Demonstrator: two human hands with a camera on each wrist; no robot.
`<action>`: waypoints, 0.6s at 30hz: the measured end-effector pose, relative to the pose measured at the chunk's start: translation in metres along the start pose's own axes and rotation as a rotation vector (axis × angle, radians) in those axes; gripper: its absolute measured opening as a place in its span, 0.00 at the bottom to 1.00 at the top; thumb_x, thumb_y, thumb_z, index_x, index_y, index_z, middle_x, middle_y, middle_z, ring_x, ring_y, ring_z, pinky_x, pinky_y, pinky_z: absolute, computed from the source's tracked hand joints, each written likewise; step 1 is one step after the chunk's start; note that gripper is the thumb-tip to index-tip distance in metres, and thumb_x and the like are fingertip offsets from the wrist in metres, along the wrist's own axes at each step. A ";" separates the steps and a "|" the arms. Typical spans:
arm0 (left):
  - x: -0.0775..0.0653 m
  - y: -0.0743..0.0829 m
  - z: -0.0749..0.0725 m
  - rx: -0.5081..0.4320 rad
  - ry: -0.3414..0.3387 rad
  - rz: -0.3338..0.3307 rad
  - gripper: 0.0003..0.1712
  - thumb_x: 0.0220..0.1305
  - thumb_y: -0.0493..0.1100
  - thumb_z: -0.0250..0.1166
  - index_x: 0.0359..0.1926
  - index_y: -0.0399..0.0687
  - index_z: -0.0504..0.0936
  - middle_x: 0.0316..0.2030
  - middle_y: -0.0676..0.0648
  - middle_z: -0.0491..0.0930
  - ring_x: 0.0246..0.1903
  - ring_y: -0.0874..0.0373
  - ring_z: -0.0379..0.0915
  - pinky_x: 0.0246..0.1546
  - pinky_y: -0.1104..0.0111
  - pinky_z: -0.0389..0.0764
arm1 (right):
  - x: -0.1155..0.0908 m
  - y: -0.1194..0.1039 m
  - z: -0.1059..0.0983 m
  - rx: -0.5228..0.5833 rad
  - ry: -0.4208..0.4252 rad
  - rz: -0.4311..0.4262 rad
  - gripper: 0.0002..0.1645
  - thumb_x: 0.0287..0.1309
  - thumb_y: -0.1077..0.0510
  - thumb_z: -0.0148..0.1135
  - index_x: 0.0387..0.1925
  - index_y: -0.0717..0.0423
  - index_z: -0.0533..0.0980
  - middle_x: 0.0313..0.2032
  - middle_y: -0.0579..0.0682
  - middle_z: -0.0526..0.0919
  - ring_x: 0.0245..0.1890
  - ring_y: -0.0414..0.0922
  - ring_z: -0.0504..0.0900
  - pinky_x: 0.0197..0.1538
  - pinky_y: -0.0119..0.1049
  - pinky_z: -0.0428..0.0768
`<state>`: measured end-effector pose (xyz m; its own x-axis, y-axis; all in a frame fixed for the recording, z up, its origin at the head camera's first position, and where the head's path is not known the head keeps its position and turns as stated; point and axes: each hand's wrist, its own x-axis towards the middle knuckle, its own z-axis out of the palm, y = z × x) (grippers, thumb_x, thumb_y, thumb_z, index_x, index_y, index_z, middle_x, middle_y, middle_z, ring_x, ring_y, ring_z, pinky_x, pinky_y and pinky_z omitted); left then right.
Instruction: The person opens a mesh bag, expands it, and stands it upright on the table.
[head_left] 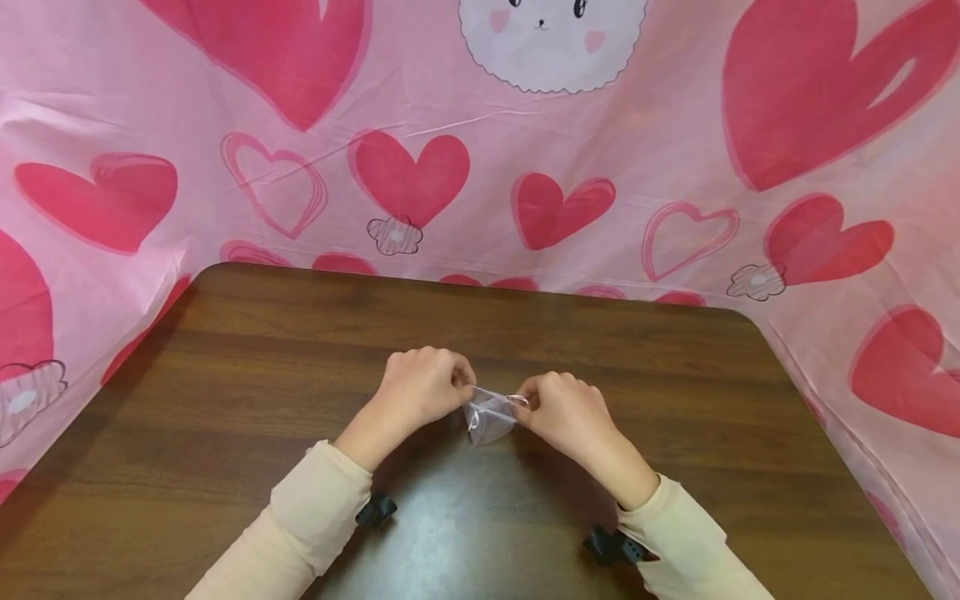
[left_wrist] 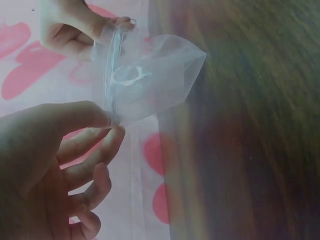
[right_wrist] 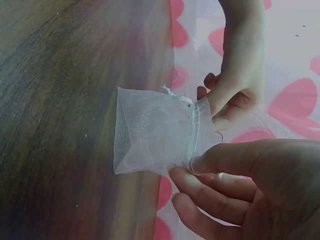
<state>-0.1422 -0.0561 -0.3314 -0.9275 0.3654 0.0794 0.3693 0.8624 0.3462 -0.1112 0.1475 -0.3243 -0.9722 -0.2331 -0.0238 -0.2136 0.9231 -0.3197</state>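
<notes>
A small sheer white organza drawstring bag (head_left: 491,421) hangs above the table between both hands, its closed end downward in the head view. My left hand (head_left: 427,383) pinches one side of its gathered top between thumb and forefinger. At the opposite side, my right hand (head_left: 570,412) pinches the same top edge. Near the right fingers shows a thin shiny loop (head_left: 519,400); whether it is a cord or a ring I cannot tell. A white ribbon end (right_wrist: 169,91) sticks out at the bag's neck. A pale oval loop (left_wrist: 127,75) shows on the bag's side.
The dark wood table (head_left: 300,333) has rounded far corners. A pink cloth (head_left: 480,108) with red hearts hangs behind it and at both sides. Black wrist mounts (head_left: 377,510) sit under the cream sleeves (head_left: 307,508).
</notes>
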 end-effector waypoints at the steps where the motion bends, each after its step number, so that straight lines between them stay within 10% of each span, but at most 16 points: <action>1: 0.000 0.000 0.000 -0.005 -0.005 -0.005 0.03 0.55 0.48 0.70 0.27 0.67 0.86 0.20 0.65 0.76 0.24 0.63 0.72 0.24 0.62 0.71 | 0.000 0.000 0.000 0.009 -0.007 0.001 0.04 0.53 0.51 0.72 0.30 0.45 0.86 0.22 0.38 0.80 0.22 0.40 0.74 0.23 0.40 0.71; 18: -0.005 0.006 0.007 -0.090 0.030 0.016 0.11 0.60 0.59 0.69 0.39 0.64 0.88 0.26 0.67 0.80 0.26 0.67 0.74 0.27 0.64 0.70 | -0.003 0.008 -0.001 0.111 0.136 -0.042 0.13 0.58 0.47 0.71 0.39 0.50 0.87 0.27 0.40 0.85 0.26 0.40 0.80 0.27 0.41 0.74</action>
<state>-0.1345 -0.0504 -0.3361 -0.9234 0.3668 0.1133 0.3786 0.8209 0.4275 -0.1104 0.1559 -0.3254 -0.9683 -0.2205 0.1176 -0.2497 0.8722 -0.4206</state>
